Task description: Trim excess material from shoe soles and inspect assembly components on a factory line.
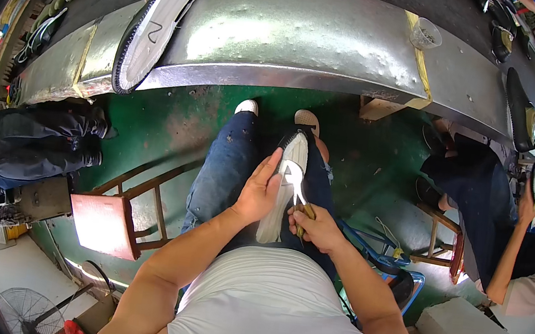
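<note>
In my lap lies a shoe [296,150] with its pale sole side up and a dark edge around the toe. My left hand [261,188] is closed along its left side, fingers toward the toe. My right hand [316,228] grips pincers [304,210] by their yellow-brown handles. The bright metal jaws reach onto the middle of the sole; glare hides whether they pinch anything. Below the jaws, a pale long strip or the sole's rear part [272,218] runs toward my waist; I cannot tell which.
Ahead stands a metal-topped bench [285,31] bearing another upturned shoe [157,31] and a small clear cup [425,34]. A wooden stool [105,219] stands left. At the right sits a person [481,188] holding a shoe; another person's dark-trousered legs [41,144] show left.
</note>
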Available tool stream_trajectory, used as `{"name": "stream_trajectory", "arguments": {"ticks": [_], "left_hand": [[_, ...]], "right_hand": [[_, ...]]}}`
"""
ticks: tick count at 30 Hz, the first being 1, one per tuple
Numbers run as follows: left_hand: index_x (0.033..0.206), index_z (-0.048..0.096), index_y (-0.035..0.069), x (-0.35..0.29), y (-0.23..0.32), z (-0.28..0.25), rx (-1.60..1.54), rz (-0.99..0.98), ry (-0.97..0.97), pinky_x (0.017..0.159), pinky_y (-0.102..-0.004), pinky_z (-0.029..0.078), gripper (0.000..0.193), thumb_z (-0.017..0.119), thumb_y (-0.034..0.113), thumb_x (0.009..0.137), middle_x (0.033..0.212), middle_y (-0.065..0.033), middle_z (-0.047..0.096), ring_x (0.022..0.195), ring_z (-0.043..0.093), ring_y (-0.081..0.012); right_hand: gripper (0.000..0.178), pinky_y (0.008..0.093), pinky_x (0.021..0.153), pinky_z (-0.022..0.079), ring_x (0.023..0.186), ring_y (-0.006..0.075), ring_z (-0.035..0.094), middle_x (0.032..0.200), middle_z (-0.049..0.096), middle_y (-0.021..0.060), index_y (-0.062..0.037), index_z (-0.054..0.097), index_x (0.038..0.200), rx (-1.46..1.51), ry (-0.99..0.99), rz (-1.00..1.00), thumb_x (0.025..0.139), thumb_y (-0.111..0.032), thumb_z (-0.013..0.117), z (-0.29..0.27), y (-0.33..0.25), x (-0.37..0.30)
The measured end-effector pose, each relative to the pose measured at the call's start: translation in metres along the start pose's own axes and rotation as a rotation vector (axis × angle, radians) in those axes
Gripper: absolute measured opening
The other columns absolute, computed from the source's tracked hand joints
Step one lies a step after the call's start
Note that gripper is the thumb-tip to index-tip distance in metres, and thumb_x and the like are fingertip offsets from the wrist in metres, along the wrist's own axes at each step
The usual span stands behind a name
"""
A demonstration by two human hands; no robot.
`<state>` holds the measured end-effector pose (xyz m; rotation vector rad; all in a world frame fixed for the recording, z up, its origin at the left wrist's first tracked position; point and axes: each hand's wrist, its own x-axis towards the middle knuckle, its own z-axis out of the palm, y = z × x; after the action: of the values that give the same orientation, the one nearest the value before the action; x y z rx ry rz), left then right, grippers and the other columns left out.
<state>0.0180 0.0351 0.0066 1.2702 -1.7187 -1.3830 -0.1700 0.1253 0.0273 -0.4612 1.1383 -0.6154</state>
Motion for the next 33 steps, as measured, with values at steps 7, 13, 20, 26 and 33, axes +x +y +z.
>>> {"name": "stream_trajectory", "arguments": {"ticks": [7, 13, 20, 26, 33], "left_hand": [[0.140, 0.051, 0.007, 0.009, 0.029, -0.015, 0.516, 0.151, -0.161, 0.085, -0.0432, 0.054, 0.045, 0.053, 0.007, 0.095, 0.109, -0.0229, 0.064, 0.098, 0.064, -0.0418], [0.148, 0.041, 0.014, 0.007, 0.023, -0.008, 0.566, 0.120, -0.197, 0.087, -0.0447, 0.054, 0.052, 0.053, 0.016, 0.097, 0.106, -0.0280, 0.063, 0.099, 0.064, -0.0441], [0.151, 0.030, -0.003, 0.010, 0.012, -0.017, 0.272, -0.279, -0.175, 0.102, -0.0399, 0.046, 0.073, 0.059, 0.034, 0.095, 0.130, -0.0307, 0.058, 0.119, 0.059, -0.0426], [0.148, 0.036, -0.006, 0.027, -0.015, -0.029, 0.019, -0.369, -0.296, 0.103, -0.0360, 0.045, 0.074, 0.067, 0.031, 0.091, 0.133, -0.0251, 0.058, 0.122, 0.059, -0.0326], [0.136, 0.049, 0.014, 0.043, 0.020, -0.038, -0.224, -0.737, -0.491, 0.084, -0.0474, 0.051, 0.053, 0.073, 0.029, 0.090, 0.117, -0.0055, 0.064, 0.106, 0.061, -0.0211]], "right_hand": [[0.036, 0.0218, 0.050, 0.051, 0.082, 0.0164, 0.065, 0.103, 0.064, 0.0103, 0.0042, 0.055, 0.121, 0.187, -0.302, 0.172, 0.101, -0.026, 0.059, -0.051, -0.022, -0.020], [0.048, 0.0280, 0.049, 0.047, 0.059, 0.0152, 0.062, 0.077, 0.067, 0.0102, 0.0018, 0.060, 0.107, -0.267, 0.123, -0.239, 0.107, -0.041, 0.039, -0.028, -0.051, -0.005], [0.039, 0.0361, 0.064, 0.051, 0.065, 0.0226, 0.065, 0.072, 0.066, 0.0120, 0.0012, 0.061, 0.090, -0.703, 0.142, -0.589, 0.103, -0.033, 0.048, -0.020, -0.066, 0.009], [0.026, 0.0427, 0.071, 0.051, 0.074, 0.0396, 0.064, 0.077, 0.065, 0.0209, -0.0003, 0.060, 0.096, -0.861, 0.051, -0.254, 0.099, -0.026, 0.055, -0.029, -0.052, -0.017], [0.033, 0.0414, 0.081, 0.054, 0.087, 0.0384, 0.067, 0.095, 0.069, 0.0192, 0.0058, 0.058, 0.116, -1.246, -0.005, -0.672, 0.093, -0.017, 0.061, -0.020, -0.032, -0.052]]}}
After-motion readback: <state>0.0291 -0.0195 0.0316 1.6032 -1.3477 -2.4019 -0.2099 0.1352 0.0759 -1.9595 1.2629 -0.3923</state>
